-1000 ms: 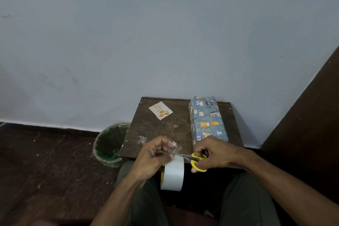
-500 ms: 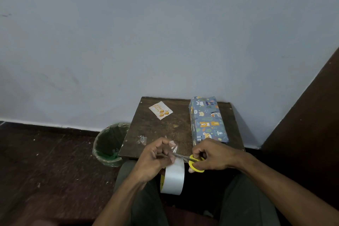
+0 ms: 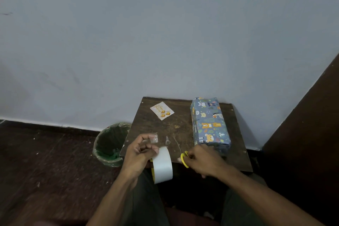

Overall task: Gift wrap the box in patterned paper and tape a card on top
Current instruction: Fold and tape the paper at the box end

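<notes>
- Box (image 3: 210,124), wrapped, lies on counter (image 3: 176,128) just beyond right hand (image 3: 203,161); card (image 3: 162,110) far-left
- Left hand (image 3: 139,154) pinches tape piece (image 3: 153,138), holds roll (image 3: 162,167); right grips scissors (image 3: 184,158)

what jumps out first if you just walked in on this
The box, already wrapped in blue animal-print paper, lies at the right of the small brown table, and the card lies apart at the far left. Nearer, the left hand holds a roll of tape while the right hand grips yellow-handled scissors.
</notes>
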